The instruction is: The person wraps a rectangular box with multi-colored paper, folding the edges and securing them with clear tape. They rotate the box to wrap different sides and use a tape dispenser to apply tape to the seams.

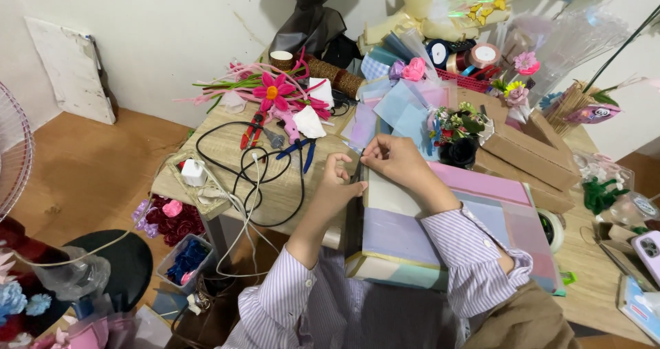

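Note:
My left hand (335, 184) and my right hand (395, 160) meet at the far left corner of a large flat box (474, 218) wrapped in pastel pink, lilac and blue paper. It lies tilted on my lap and the table edge. The fingers of both hands pinch something small and dark at that corner; what it is I cannot make out. Both sleeves are striped lilac and white.
A wooden table (227, 146) carries black and white cables (254, 177), a white charger (193, 172), red pliers (251, 129), pipe-cleaner flowers (275, 91), ribbon rolls (474, 55), cardboard boxes (529, 149). A black stool (117, 259) and bins of fabric roses (168, 218) stand left. A phone (650, 249) lies right.

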